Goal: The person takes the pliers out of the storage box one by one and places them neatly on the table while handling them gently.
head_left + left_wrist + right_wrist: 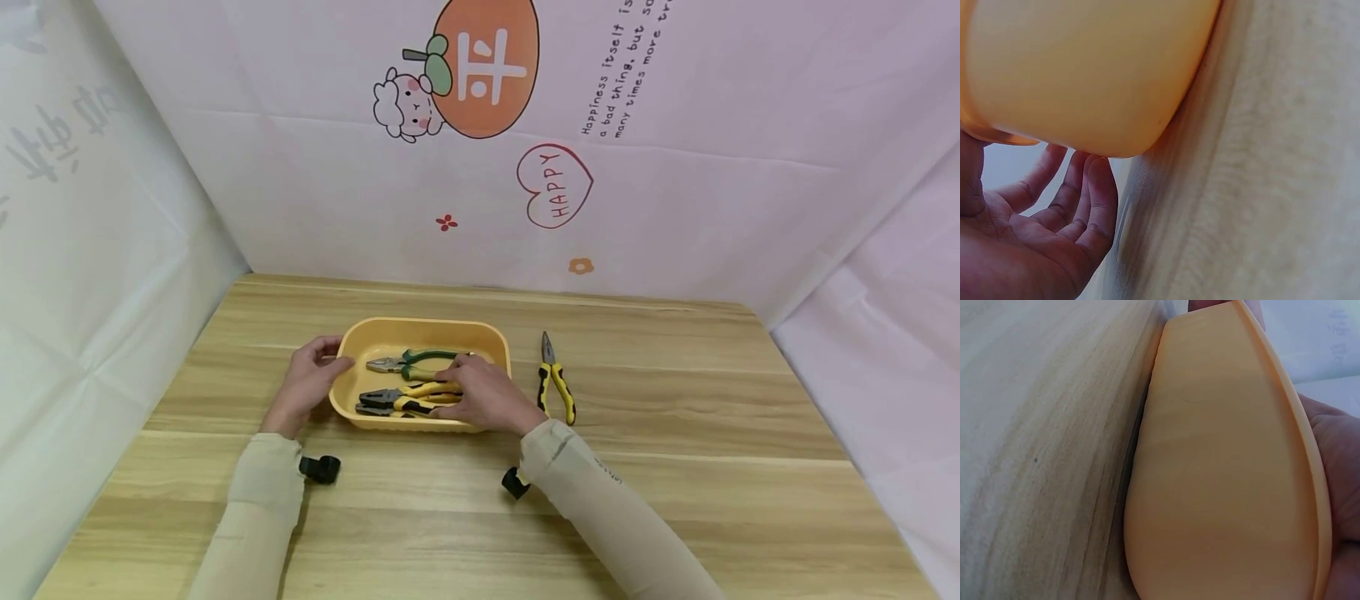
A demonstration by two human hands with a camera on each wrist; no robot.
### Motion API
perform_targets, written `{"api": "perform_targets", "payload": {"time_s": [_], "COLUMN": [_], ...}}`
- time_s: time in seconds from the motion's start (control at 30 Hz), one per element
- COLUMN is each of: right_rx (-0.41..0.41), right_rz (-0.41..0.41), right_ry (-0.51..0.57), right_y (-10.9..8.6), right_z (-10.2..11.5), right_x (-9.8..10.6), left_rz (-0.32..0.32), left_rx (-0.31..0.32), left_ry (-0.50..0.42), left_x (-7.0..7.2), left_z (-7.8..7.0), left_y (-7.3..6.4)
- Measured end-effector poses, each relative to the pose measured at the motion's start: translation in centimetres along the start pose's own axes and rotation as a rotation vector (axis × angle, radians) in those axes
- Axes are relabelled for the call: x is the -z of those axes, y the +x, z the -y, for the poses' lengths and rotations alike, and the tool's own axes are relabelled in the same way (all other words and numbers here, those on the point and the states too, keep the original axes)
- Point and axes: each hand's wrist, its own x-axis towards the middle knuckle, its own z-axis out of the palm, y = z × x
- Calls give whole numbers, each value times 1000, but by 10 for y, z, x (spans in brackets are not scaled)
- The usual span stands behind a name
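A shallow orange-yellow plastic bin (420, 332) stands on the table with several pliers inside. My left hand (307, 379) holds its left end, thumb over the rim; in the left wrist view its curled fingers (1102, 194) meet the outer wall. Green-handled combination pliers (408, 363) lie toward the bin's back. Yellow-and-black combination pliers (420, 390) lie in front of them, partly over another dark-jawed pair (367, 410). My right hand (487, 396) reaches over the bin's right end and grips the yellow-and-black handles, whose ends its fingers hide. The right wrist view shows mostly the bin's outer wall (1222, 456).
Yellow-and-black long-nose pliers (553, 375) lie on the wooden table (675, 400) just right of the bin, nose pointing away, handles spread. A printed white cloth (337, 208) hangs behind the table, with more white cloth on both sides.
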Motion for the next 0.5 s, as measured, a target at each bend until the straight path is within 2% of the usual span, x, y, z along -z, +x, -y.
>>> {"api": "perform_targets", "payload": {"time_s": [0.5], "right_rx": [-38], "right_rz": [63], "right_ry": [-23], "right_y": [4], "right_z": [4], "right_x": [1], "left_rz": [0], "left_rx": [-1], "left_ry": [-7], "left_x": [0], "left_z": [2], "left_y": [1]}}
